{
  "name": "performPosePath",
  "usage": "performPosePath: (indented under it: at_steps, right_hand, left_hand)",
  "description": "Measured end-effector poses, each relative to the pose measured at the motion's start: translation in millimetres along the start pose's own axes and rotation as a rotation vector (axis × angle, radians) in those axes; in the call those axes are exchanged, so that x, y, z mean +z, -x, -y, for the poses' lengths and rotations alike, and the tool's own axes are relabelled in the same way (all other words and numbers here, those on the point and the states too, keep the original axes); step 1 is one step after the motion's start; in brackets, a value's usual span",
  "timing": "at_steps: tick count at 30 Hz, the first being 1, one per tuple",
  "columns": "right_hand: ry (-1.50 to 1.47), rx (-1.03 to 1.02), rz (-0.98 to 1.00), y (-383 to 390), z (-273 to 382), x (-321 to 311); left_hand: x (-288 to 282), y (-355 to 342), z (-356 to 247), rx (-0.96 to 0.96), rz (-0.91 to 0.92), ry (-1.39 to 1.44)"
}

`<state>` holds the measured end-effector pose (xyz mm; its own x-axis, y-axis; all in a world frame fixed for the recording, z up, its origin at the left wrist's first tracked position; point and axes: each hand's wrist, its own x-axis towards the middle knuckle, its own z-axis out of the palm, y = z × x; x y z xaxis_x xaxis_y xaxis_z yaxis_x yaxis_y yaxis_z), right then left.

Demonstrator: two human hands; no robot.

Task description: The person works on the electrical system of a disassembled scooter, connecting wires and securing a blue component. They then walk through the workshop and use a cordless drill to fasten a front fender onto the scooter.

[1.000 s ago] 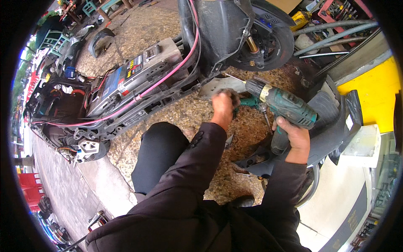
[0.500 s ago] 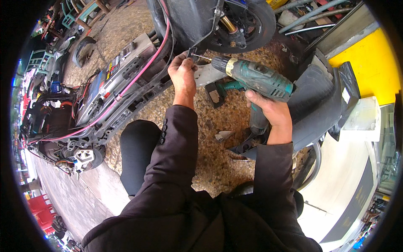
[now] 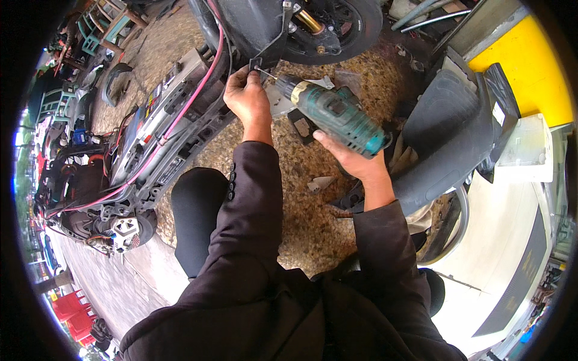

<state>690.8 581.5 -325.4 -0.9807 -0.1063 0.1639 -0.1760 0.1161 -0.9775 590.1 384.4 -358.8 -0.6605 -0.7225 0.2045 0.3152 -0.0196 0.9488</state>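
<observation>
My right hand (image 3: 356, 161) grips a green and black cordless drill (image 3: 337, 114), its chuck pointing up and to the left. From the chuck a thin bit reaches a small black bracket (image 3: 255, 62) beside the dark front body panel (image 3: 256, 27) of a stripped scooter. My left hand (image 3: 248, 101) pinches that bracket between thumb and fingers, close to the bit's tip. Whether a screw sits at the tip is too small to tell. Below the drill, a black block with a paler face (image 3: 301, 124) lies on the ground.
The scooter's bare frame (image 3: 180, 144), with a pink cable (image 3: 186, 114) along it, stretches to the left. The front wheel (image 3: 367, 30) stands ahead. A large dark plastic panel (image 3: 442, 150) lies at right, near a yellow surface (image 3: 524, 66) and a white bin (image 3: 527, 147).
Both hands, the drill and the bracket sit further left and slightly higher in view. The drill has tilted, its rear now lower. The view itself has shifted a little.
</observation>
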Motion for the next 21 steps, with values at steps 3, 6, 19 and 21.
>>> performPosePath:
  at_steps: [3,6,19,21]
  right_hand:
    - [0.134,-0.177,0.033,1.6,-7.1,2.8]
    - [0.116,-0.19,0.01,5.3,-8.0,8.2]
    - [0.006,0.033,0.057,9.5,-2.1,11.2]
    - [0.046,0.037,0.058,9.8,-1.7,9.4]
  left_hand:
    - [-0.1,-1.5,-0.9,0.013,0.009,-0.025]
    - [1.0,-0.7,1.2,0.002,0.004,-0.031]
    - [-0.7,-5.0,5.2,-0.007,0.011,-0.032]
    - [-0.1,-5.7,4.7,-0.008,0.011,-0.028]
